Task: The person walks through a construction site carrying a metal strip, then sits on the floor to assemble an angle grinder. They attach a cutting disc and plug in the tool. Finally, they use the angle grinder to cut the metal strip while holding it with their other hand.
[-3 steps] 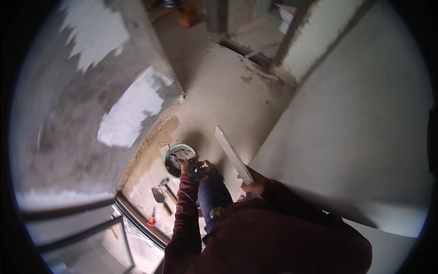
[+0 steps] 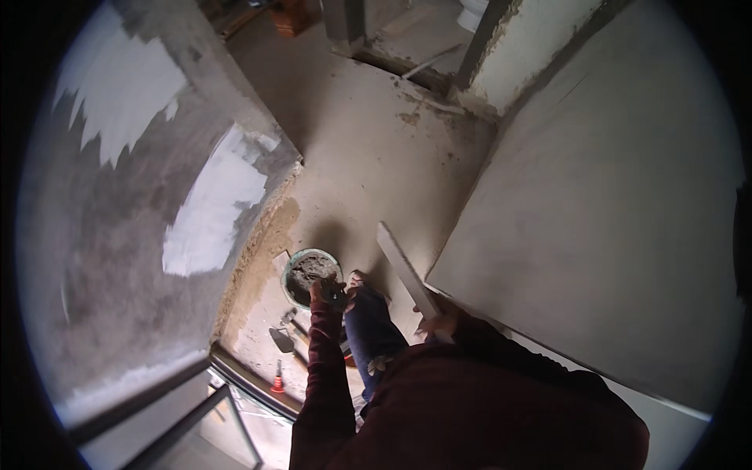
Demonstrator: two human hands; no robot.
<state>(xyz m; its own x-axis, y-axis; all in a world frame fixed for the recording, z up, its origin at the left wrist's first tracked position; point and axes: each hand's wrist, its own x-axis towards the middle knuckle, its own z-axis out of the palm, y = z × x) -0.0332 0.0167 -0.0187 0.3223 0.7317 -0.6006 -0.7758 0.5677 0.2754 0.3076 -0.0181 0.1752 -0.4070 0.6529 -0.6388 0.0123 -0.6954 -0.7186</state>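
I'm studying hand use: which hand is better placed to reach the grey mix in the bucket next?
Probably the left hand: in view it overlaps the edge of the bucket, although it holds a dark object. The right hand is farther off, gripping a long pale board.

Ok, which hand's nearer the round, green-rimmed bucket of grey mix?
Left. The left hand overlaps the bucket at its lower right in view; the right hand is farther right, holding a long flat pale board.
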